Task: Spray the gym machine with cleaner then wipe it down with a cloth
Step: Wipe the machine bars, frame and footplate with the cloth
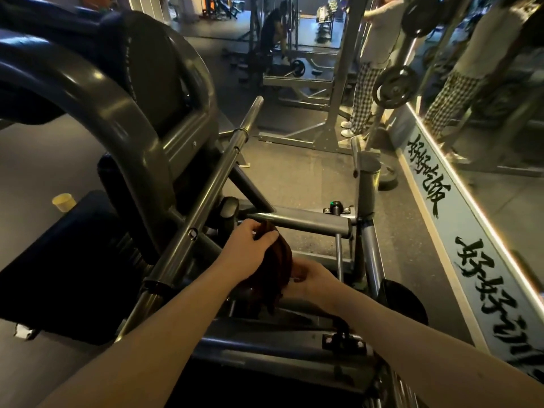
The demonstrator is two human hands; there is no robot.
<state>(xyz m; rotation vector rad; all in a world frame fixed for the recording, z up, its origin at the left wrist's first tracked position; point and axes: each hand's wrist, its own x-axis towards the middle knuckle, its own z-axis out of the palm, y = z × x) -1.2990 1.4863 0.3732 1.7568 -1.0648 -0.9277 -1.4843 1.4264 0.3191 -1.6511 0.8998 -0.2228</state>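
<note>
So both hands are on the dark reddish-brown cloth (pixel 278 262) here, bunched up in the air just over the lower frame of the grey steel gym machine (pixel 309 224), close to where the short horizontal tube meets the long slanted bar. The left hand (pixel 250 248) has the top of the bundle, fingers curled over it with the thumb pinching in from the side. The right hand (pixel 313 282) is lower and just to the right, with its fingers tucked into the cloth's edge, gripping it too, though the fingertips are mostly hidden in the folds. The rest of the cloth hangs down between the two wrists, and I can't tell if it actually touches the metal underneath. The machine's black padded seat sits off to the left, with a tan paper cup (pixel 63 201) on the floor beside it. On the right there's a wall mirror (pixel 500 142) above a pale banner with black brush lettering (pixel 426 184), and further back a person in checked trousers (pixel 363 95) stands at a rack beside a black weight plate (pixel 394 86).
</note>
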